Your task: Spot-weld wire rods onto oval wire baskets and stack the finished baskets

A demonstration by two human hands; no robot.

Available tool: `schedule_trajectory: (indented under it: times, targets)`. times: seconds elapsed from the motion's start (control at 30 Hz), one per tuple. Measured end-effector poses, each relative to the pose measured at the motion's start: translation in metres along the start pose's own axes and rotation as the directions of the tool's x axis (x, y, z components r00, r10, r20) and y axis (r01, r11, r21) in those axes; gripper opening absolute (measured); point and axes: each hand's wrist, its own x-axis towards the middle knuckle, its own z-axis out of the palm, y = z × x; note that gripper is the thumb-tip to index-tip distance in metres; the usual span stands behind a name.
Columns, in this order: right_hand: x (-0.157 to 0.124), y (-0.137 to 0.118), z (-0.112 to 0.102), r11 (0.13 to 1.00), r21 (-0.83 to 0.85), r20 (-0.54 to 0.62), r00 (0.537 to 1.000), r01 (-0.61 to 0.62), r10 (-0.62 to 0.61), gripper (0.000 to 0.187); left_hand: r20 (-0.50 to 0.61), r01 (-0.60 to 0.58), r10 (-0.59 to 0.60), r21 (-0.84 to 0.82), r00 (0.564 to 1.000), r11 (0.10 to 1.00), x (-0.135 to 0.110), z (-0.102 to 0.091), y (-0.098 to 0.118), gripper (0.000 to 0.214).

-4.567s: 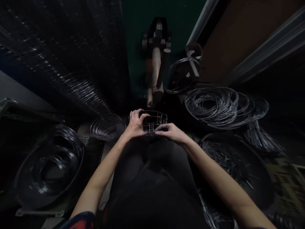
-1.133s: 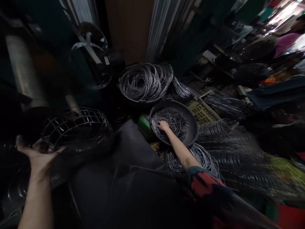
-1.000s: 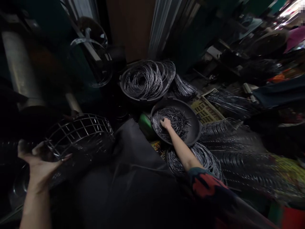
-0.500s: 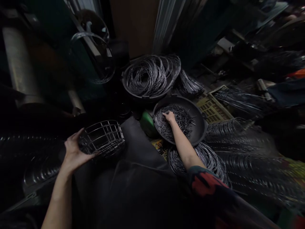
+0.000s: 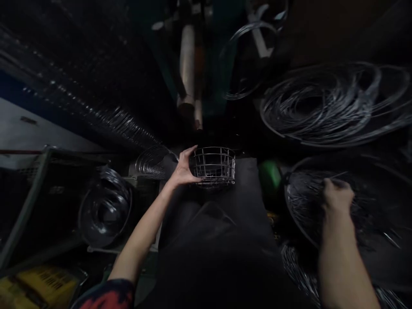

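My left hand [image 5: 184,168] is closed round the left side of a small round wire basket [image 5: 214,166], thumb below and fingers above. The basket lies on its side over the dark apron [image 5: 209,240] on my lap. On the right, my right hand [image 5: 337,194] is over a wide dark pan [image 5: 384,257] that holds many short wire pieces [image 5: 304,195]. Its fingers are pinched, and a thin short wire piece [image 5: 340,174] sticks out at the fingertips. Motion blurs this hand.
Behind the pan is a large basin of wire coils [image 5: 322,107]. A machine with a pale cylinder [image 5: 187,60] stands ahead. To the left are a row of wire rings [image 5: 119,124], a round container of shiny wire [image 5: 107,210], a crate [image 5: 27,206] and a yellow bag [image 5: 38,285].
My view has swung left, so the basket now sits near the middle. My right hand, reaching into the wire pieces before, now has a piece showing at its fingertips. My left hand keeps its grip.
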Motion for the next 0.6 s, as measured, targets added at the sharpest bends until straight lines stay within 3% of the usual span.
schedule_trajectory:
  times: [0.07, 0.1, 0.13, 0.17, 0.23, 0.27, 0.3, 0.37, 0.43, 0.5, 0.6]
  targets:
    - [-0.021, -0.019, 0.003, 0.989, 0.138, -0.172, 0.982, -0.050, 0.074, 0.049, -0.008, -0.032, 0.032, 0.005, 0.999, 0.999, 0.002, -0.004, 0.006, 0.113]
    - [-0.032, -0.033, 0.010, 0.979, 0.189, -0.140, 0.985, -0.071, 0.098, 0.048, -0.002, -0.051, 0.051, 0.012, 0.999, 0.999, 0.003, -0.005, 0.009, 0.111]
    - [-0.044, -0.050, 0.021, 0.972, 0.218, -0.001, 0.996, -0.086, 0.088, 0.049, 0.011, -0.065, 0.064, 0.021, 0.998, 0.998, 0.005, -0.006, 0.011, 0.108]
    - [-0.053, -0.069, 0.035, 0.970, 0.219, 0.195, 0.979, -0.109, 0.066, 0.049, 0.029, -0.067, 0.066, 0.035, 0.997, 0.997, 0.008, -0.007, 0.014, 0.104]
    - [-0.064, -0.105, 0.067, 0.985, 0.142, 0.550, 0.835, -0.100, 0.006, 0.043, 0.076, -0.050, 0.044, 0.078, 0.996, 0.996, 0.012, -0.007, 0.018, 0.095]
    - [-0.065, -0.120, 0.082, 0.993, 0.104, 0.651, 0.758, -0.053, -0.028, 0.039, 0.097, -0.044, 0.034, 0.102, 0.995, 0.994, 0.013, -0.007, 0.019, 0.090]
    - [-0.065, -0.133, 0.097, 0.997, 0.073, 0.698, 0.713, 0.029, -0.072, 0.036, 0.115, -0.046, 0.032, 0.125, 0.993, 0.991, 0.014, -0.007, 0.021, 0.086]
    - [-0.063, -0.149, 0.120, 0.962, 0.002, 0.675, 0.710, 0.273, -0.203, 0.029, 0.137, -0.072, 0.051, 0.152, 0.989, 0.986, 0.013, -0.010, 0.022, 0.083]
    - [-0.064, -0.154, 0.135, 0.835, -0.118, 0.621, 0.697, 0.537, -0.360, 0.028, 0.132, -0.085, 0.065, 0.154, 0.989, 0.984, 0.011, -0.015, 0.021, 0.082]
    - [-0.066, -0.153, 0.144, 0.661, -0.209, 0.641, 0.611, 0.721, -0.463, 0.033, 0.104, -0.068, 0.053, 0.142, 0.993, 0.987, 0.007, -0.022, 0.019, 0.081]
    - [-0.069, -0.154, 0.153, 0.481, -0.205, 0.701, 0.471, 0.852, -0.535, 0.032, 0.047, 0.002, -0.008, 0.121, 0.999, 0.993, 0.001, -0.033, 0.013, 0.081]
